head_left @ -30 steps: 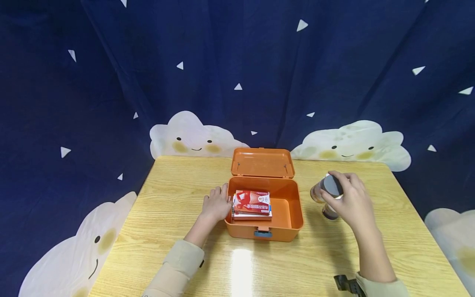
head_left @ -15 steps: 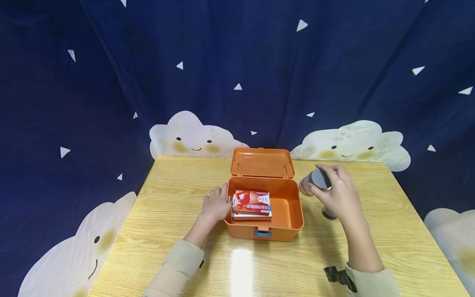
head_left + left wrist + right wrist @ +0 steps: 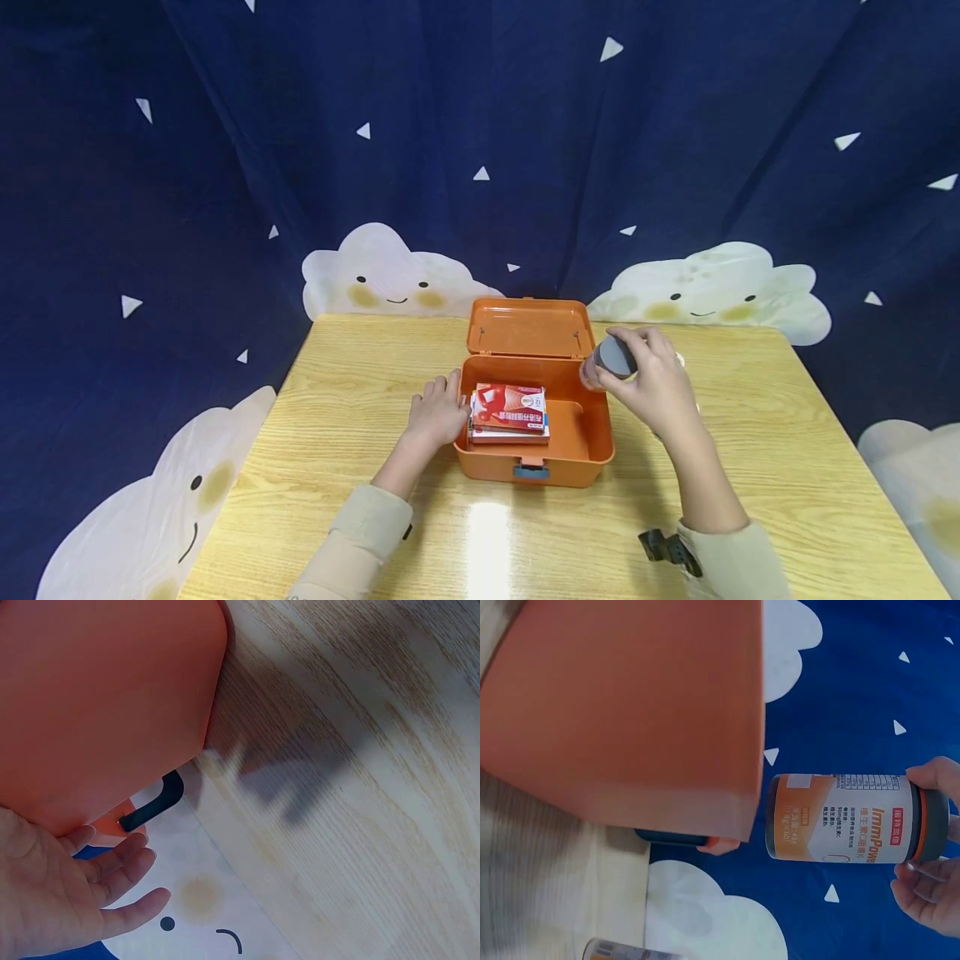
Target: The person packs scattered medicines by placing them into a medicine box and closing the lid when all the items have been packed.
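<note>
An orange plastic box [image 3: 480,467] stands on the table with its lid [image 3: 531,329] tipped back. Red and white medicine boxes [image 3: 510,408] lie stacked in its left part. My left hand [image 3: 437,410] touches the box's left rim; the left wrist view shows its fingers [image 3: 124,862] loosely extended beside the wall. By its dark cap, my right hand [image 3: 656,383] grips a vitamin C tablet bottle [image 3: 840,817]. The bottle is tilted, its base over the box's right rim in the head view. A second bottle [image 3: 622,951] stands on the table, mostly hidden behind my right hand in the head view.
A blue-grey clasp [image 3: 531,472] is on the box's front. The wooden table [image 3: 337,367] ends at a dark blue curtain [image 3: 420,100] with white clouds and triangles. A dark handle [image 3: 161,801] shows near my left fingers.
My right hand has carried the bottle leftward from beside the second bottle to the box's right rim. The left hand, the box and the medicine boxes have stayed in place.
</note>
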